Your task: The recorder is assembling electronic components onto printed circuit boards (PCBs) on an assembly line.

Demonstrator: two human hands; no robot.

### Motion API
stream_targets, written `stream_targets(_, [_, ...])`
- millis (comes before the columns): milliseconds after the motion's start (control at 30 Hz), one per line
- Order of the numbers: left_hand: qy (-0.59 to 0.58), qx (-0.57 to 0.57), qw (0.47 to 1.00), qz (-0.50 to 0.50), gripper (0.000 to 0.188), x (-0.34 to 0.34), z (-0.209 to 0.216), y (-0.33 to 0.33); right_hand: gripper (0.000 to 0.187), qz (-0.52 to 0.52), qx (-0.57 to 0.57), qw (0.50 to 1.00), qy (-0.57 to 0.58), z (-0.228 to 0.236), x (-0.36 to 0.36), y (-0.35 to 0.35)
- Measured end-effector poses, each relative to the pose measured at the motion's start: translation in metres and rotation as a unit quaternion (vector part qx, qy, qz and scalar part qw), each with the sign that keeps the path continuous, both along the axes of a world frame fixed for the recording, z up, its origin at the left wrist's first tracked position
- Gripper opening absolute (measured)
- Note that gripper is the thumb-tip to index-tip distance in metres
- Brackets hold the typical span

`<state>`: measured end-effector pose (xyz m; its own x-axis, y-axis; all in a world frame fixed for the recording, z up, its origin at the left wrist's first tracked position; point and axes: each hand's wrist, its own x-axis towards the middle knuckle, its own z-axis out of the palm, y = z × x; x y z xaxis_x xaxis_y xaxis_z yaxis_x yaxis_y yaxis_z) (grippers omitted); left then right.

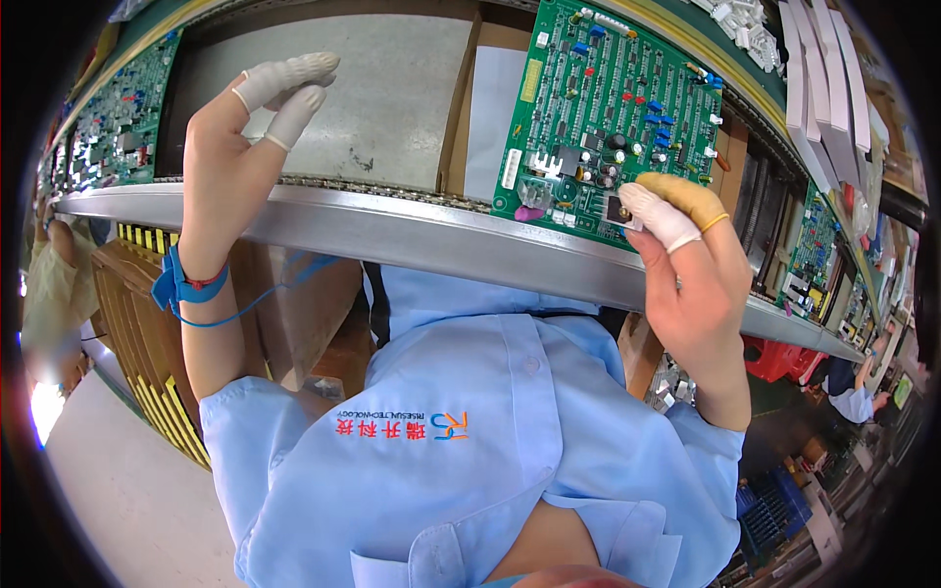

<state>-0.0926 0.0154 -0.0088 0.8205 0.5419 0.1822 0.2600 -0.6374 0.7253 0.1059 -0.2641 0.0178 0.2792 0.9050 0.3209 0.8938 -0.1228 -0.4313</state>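
While the left hand (227, 147) lifts empty, grip spread, right hand (691, 260) pinches small black component (619, 209) onto green circuit board (608, 108).

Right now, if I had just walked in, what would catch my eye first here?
Probably the large green circuit board crowded with small parts, lying on the conveyor at upper right. The right hand, fingertips capped in rubber cots, pinches a small component at the board's near edge. The left hand hovers empty over the grey belt, a blue grounding strap round its wrist.
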Motion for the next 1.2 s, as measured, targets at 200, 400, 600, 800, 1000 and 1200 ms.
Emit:
stream_targets(200, [-0.003,0.008,1.000,-0.007,0.026,-0.005,-0.005,0.003,0.039,0.009,-0.025,0.997,-0.079,-0.006,-0.001,0.004])
stream_targets(400, [-0.015,0.008,1.000,-0.007,0.026,-0.011,-0.011,0.004,0.038,0.033,-0.027,0.994,-0.100,-0.003,0.000,0.004])
stream_targets(600, [-0.010,0.019,1.000,-0.013,0.026,-0.009,-0.012,0.003,0.037,0.034,-0.042,0.996,-0.067,-0.001,0.004,0.004])
stream_targets(800, [-0.012,0.028,0.999,-0.026,0.026,-0.007,-0.012,0.004,0.039,0.015,-0.052,0.996,-0.077,0.001,0.000,0.004])
stream_targets(1000, [-0.012,0.038,0.999,-0.028,0.025,-0.007,-0.013,0.001,0.039,0.017,-0.034,0.996,-0.087,-0.001,-0.001,0.003])
stream_targets(1200, [-0.008,0.042,0.999,-0.031,0.024,-0.006,-0.013,-0.001,0.040,0.054,-0.047,0.991,-0.109,-0.005,0.003,0.001])
